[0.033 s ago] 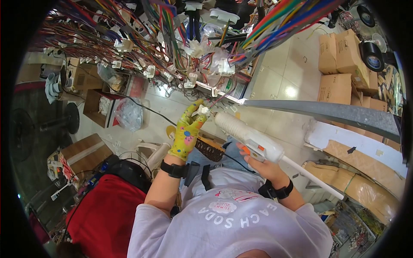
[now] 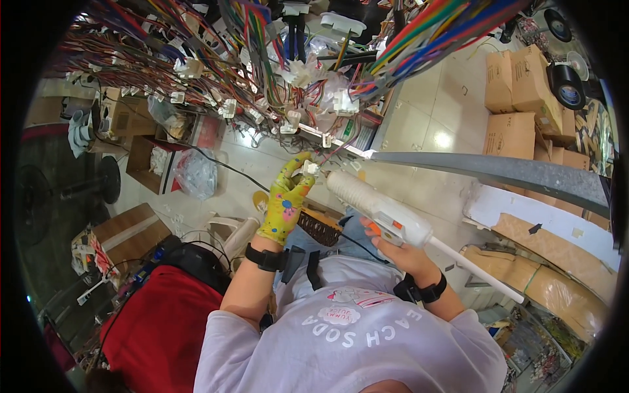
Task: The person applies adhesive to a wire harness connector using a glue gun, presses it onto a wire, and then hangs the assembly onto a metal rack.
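Head view: your left hand (image 2: 283, 204), in a yellow flower-print glove, pinches a small white plastic connector (image 2: 309, 168) between thumb and fingertips. Just right of that pinch, the nozzle of a long white plastic glue gun (image 2: 383, 211) points up-left at the connector; whether they touch, you cannot tell. Its long axis slopes down-right, over your bare right hand (image 2: 401, 254), which is clamped on its handle, to a white glue stick (image 2: 477, 271) behind. Left of your grips lie red cloth (image 2: 164, 321) and a clear plastic bag (image 2: 196, 174); beyond, multicoloured wires (image 2: 164, 78) hang above pale floor tiles (image 2: 407, 134); rightward stand brown cardboard boxes (image 2: 510, 135).
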Motion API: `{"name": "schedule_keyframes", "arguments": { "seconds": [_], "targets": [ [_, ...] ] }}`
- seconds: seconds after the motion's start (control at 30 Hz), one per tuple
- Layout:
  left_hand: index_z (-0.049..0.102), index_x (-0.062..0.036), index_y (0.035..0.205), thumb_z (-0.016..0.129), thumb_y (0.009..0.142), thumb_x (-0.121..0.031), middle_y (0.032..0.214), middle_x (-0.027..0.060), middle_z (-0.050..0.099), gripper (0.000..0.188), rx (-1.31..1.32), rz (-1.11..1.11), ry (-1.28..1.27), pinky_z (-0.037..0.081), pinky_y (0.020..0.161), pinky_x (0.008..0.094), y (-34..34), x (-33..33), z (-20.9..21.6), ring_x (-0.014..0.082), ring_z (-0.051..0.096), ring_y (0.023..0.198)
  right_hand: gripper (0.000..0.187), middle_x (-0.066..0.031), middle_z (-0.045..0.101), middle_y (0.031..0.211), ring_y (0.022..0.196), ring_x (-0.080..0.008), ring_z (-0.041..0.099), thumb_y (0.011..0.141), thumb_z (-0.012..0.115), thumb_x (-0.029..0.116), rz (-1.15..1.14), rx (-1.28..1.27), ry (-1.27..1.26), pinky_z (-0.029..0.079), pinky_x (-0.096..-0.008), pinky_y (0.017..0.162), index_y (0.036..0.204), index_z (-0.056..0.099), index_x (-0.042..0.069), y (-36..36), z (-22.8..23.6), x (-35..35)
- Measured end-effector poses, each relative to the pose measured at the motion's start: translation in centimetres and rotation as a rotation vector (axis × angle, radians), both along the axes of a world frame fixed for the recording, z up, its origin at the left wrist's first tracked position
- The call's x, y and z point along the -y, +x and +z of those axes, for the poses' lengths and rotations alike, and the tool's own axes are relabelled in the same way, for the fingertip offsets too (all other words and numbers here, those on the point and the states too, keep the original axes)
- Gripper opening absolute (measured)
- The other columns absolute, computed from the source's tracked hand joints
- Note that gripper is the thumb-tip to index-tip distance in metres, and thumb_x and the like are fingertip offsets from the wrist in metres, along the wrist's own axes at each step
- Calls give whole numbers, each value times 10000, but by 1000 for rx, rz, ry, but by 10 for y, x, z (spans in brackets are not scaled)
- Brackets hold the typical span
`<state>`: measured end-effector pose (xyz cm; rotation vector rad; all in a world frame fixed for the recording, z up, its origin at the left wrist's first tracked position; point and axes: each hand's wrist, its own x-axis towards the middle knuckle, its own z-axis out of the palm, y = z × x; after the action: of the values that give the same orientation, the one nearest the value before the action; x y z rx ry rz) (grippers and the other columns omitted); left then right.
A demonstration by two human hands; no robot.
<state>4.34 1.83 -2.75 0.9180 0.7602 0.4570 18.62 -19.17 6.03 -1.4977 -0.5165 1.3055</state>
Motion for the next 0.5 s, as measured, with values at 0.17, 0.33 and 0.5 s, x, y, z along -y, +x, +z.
{"name": "schedule_keyframes", "arguments": {
  "seconds": [0.17,0.33,0.5],
  "targets": [
    [490,-33,1269,586,869,47,1191,76,571,418,17,81,10,441,930,260,1,5,-5,145,571,1045,471,-133,580,1242,1142,-210,554,869,587,18,74,-15,-39,470,-346,954,1324,465,11,1,-6,0],
    [498,-39,1255,590,866,54,1194,70,567,411,-3,90,101,437,919,249,1,7,-8,136,562,1048,434,-127,582,1235,1123,-206,561,874,582,15,64,-11,-47,474,-344,946,1298,491,14,-1,-8,-2],
    [547,-42,1200,631,846,21,1196,48,519,370,13,105,164,459,872,241,0,9,-13,124,554,1028,385,-120,590,1206,1102,-203,568,878,579,11,73,3,-62,480,-343,940,1258,518,18,-1,-12,-1]
  ]
}}
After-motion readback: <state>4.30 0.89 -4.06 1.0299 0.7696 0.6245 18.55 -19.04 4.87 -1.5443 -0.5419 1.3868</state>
